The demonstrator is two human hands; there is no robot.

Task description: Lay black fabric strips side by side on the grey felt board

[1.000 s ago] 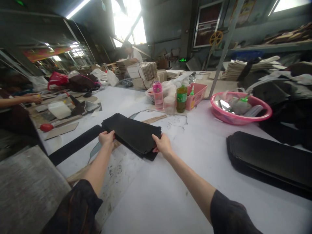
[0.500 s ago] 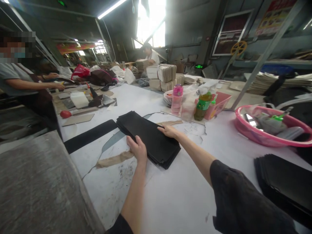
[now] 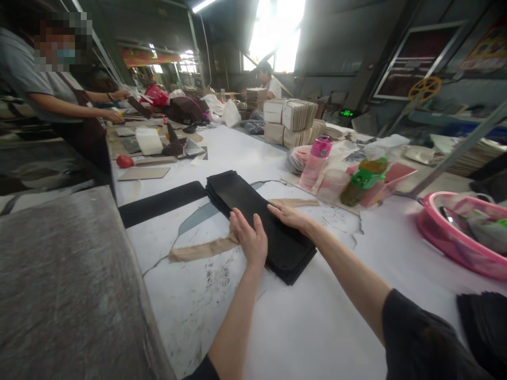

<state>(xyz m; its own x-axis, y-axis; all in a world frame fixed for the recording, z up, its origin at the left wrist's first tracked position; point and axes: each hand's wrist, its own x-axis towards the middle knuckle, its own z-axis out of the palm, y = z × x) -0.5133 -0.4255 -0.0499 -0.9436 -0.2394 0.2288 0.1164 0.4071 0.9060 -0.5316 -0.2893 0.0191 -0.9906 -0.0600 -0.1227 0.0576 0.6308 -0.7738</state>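
Observation:
A stack of black rectangular sheets [image 3: 241,195] lies slantwise on the white tabletop, its edges slightly uneven. Against its near left side rests my left hand [image 3: 252,240], open, with fingers stretched out and thumb raised. My right hand [image 3: 291,217] lies along the opposite long side, its fingers extended flat over the edge; its thumb is hidden. Left of the stack, a single black strip [image 3: 162,203] lies flat, its end close to the stack's far end. I cannot tell what material the sheets are.
A grey-topped block [image 3: 71,279] fills the near left. Right of the stack stand a pink bottle [image 3: 315,163], a green-labelled bottle [image 3: 364,179] and a pink basin [image 3: 455,237]. More black sheets [image 3: 485,322] lie at the right edge. A co-worker [image 3: 59,100] stands at the far left.
My view has turned left and tilted down, so the scene sits further right. My left hand's fingers now lie straighter along the stack's side, and my right hand's fingers have flattened.

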